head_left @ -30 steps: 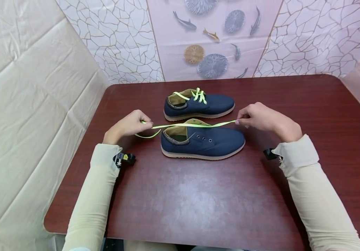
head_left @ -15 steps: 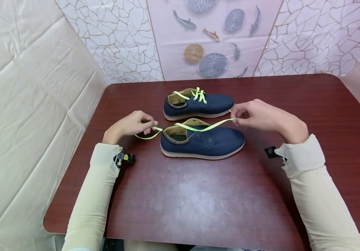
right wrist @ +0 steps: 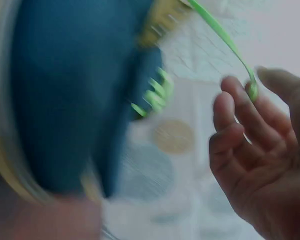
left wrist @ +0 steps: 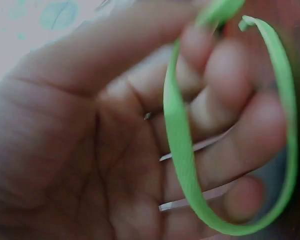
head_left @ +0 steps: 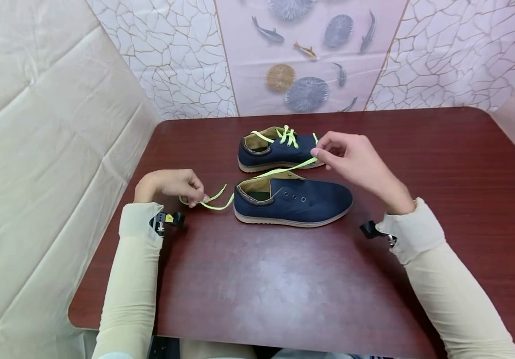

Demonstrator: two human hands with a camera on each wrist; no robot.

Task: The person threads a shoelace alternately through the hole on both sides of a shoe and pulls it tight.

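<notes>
A neon yellow-green shoelace [head_left: 285, 170] runs behind the collar of the near navy shoe [head_left: 318, 202] in the head view. My right hand [head_left: 352, 159] pinches one end of it between thumb and fingertip, raised over the toe of the far navy shoe [head_left: 261, 157]. Left of the near shoe's heel, my left hand [head_left: 172, 184] pinches the lace near its other end. A loop of the shoelace [left wrist: 179, 135] hangs before the curled fingers [left wrist: 260, 125] in the left wrist view. Bare eyelets show on the near shoe's side; yellow-green laces cross the far shoe.
Both shoes stand side by side on a dark red-brown table [head_left: 257, 289], toes to the right. A patterned backdrop [head_left: 307, 60] rises behind the table's far edge, and a pale cloth wall [head_left: 51, 164] is on the left.
My left hand has drawn down and left after moving along the lace. The right hand has moved left and up with its end. The lace slackened, then shifted behind the near shoe's opening.
</notes>
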